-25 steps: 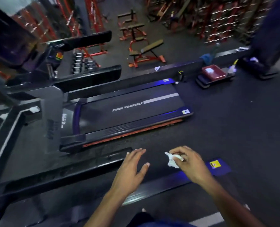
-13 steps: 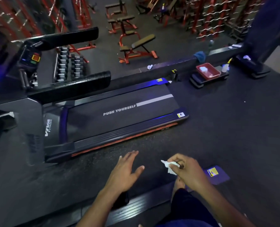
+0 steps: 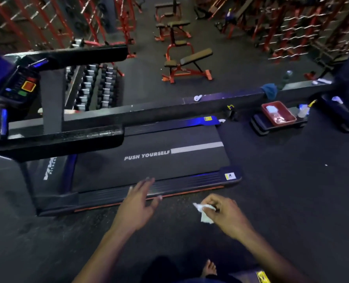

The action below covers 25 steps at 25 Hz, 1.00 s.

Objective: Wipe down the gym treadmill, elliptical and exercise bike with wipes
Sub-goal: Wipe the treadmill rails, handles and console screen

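A black treadmill (image 3: 149, 160) with "PUSH YOURSELF" on its belt lies ahead, its console (image 3: 20, 88) and two handrails (image 3: 67, 139) at the left. My right hand (image 3: 224, 215) pinches a crumpled white wipe (image 3: 205, 213) above the dark floor, just in front of the treadmill's side rail. My left hand (image 3: 138, 205) hovers with fingers spread and straight over the near side rail, holding nothing. A bare foot (image 3: 209, 268) shows at the bottom.
A red tray (image 3: 289, 117) with white items sits on a black step platform (image 3: 259, 123) at the right, a spray bottle (image 3: 303, 111) beside it. A low black ledge (image 3: 210, 101) runs behind the treadmill, a blue cloth (image 3: 270, 90) draped over it. Dumbbell rack (image 3: 96, 86) and red benches (image 3: 185, 66) stand below.
The view has shifted toward the treadmill ahead; the nearer treadmill's rail has dropped out of view. Both hands moved forward, the left now over the side rail. The wipe stays pinched in my right hand.
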Motion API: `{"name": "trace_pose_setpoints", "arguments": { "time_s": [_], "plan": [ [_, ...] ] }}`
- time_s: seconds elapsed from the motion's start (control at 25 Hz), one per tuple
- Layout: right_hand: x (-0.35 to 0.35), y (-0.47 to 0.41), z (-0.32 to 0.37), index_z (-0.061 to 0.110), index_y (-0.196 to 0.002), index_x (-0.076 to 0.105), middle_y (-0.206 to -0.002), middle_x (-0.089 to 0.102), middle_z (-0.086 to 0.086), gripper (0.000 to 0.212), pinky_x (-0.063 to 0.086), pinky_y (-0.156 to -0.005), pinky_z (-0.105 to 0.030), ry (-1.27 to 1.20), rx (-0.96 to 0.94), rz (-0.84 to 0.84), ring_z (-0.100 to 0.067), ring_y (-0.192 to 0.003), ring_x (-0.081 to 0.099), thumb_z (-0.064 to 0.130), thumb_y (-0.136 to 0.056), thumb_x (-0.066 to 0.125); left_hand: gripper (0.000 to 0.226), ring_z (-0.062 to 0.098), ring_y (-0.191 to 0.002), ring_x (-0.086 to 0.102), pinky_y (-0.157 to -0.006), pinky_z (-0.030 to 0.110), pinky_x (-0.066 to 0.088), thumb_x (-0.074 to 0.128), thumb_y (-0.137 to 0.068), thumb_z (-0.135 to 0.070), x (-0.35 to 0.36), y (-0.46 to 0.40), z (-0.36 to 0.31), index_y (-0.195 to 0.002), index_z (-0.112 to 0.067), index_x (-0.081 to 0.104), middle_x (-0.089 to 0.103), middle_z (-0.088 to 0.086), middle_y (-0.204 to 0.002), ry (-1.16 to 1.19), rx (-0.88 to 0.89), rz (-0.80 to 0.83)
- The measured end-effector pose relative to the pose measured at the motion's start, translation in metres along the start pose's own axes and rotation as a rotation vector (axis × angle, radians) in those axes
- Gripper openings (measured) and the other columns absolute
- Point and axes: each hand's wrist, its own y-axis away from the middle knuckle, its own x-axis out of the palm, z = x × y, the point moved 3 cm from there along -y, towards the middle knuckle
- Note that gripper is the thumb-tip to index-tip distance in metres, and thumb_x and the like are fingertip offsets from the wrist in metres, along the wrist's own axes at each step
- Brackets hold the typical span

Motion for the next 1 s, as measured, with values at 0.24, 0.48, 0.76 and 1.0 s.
{"name": "trace_pose_setpoints", "arguments": {
  "time_s": [0.24,0.48,0.76,1.0],
  "plan": [
    [-0.01,-0.187,0.057,0.033,-0.084,0.069,-0.079,0.071,0.017,0.008,0.051,-0.066,-0.03,0.078,-0.118,0.084,0.0,-0.071,0.063,0.026,-0.089,0.07,0.062,0.017,-0.14,0.042,-0.12,0.044,0.033,0.045,-0.095,-0.057,-0.082,-0.122,0.031,-0.147,-0.022,0.049,0.046,-0.004,-0.152,-0.048,-0.049,-0.265],
    [0.018,-0.45,0.151,0.03,-0.085,0.067,-0.083,0.071,0.016,0.004,0.048,-0.066,-0.026,0.178,-0.247,0.202,0.001,-0.076,0.063,0.027,-0.086,0.069,0.061,0.02,-0.144,0.039,-0.125,0.043,0.018,0.049,-0.1,-0.05,-0.13,-0.346,0.119,-0.151,-0.018,0.044,0.042,0.001,-0.156,-0.084,-0.124,-0.275],
    [0.009,-0.62,0.246,0.028,-0.086,0.07,-0.079,0.072,0.02,0.003,0.047,-0.068,-0.017,0.211,-0.3,0.378,0.006,-0.076,0.065,0.026,-0.088,0.069,0.067,0.022,-0.147,0.036,-0.123,0.044,0.018,0.054,-0.099,-0.049,-0.199,-0.48,0.186,-0.154,-0.015,0.039,0.04,0.006,-0.158,-0.074,-0.306,-0.182],
    [0.042,-0.683,0.266,0.034,-0.088,0.07,-0.088,0.071,0.022,0.025,0.051,-0.071,-0.019,0.177,-0.361,0.612,0.002,-0.084,0.067,0.009,-0.088,0.07,0.067,0.022,-0.148,0.033,-0.123,0.044,0.017,0.055,-0.1,-0.047,-0.242,-0.468,0.21,-0.156,-0.016,0.036,0.037,0.007,-0.16,-0.08,-0.557,-0.325]
  ]
}}
